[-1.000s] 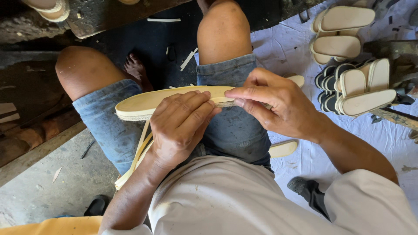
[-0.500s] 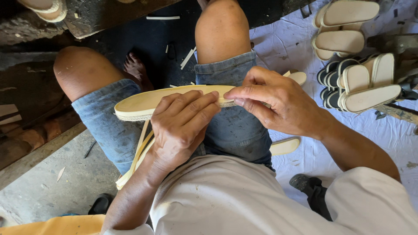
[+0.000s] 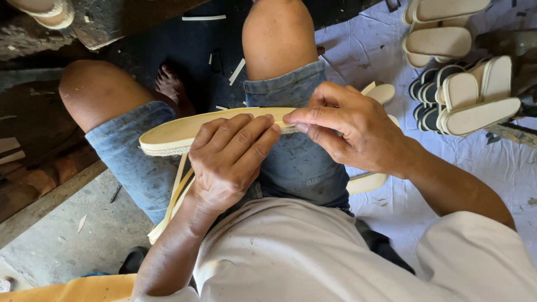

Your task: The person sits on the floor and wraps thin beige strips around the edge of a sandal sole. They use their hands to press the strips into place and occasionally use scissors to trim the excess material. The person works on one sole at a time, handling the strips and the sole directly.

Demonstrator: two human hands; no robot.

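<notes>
A pale yellow shoe sole [image 3: 173, 133] lies across my lap, over my denim shorts. My left hand [image 3: 229, 162] wraps around its middle from below, fingers laid along the edge. My right hand [image 3: 349, 127] pinches the sole's rim between thumb and forefinger, right beside my left fingertips. A thin pale strip [image 3: 173, 196] hangs down from under the sole past my left wrist. The sole's right end is hidden behind my right hand.
Several cream soles and finished sandals [image 3: 464, 98] are stacked at the upper right on a white sheet [image 3: 391, 207]. More soles [image 3: 366, 182] lie beside my right thigh. Dark ground with cut strips [image 3: 235, 71] lies between my knees; a concrete floor [image 3: 61, 235] is at lower left.
My right hand has slid slightly along the sole's rim toward my left fingers. The sole stays across my lap in the same grip.
</notes>
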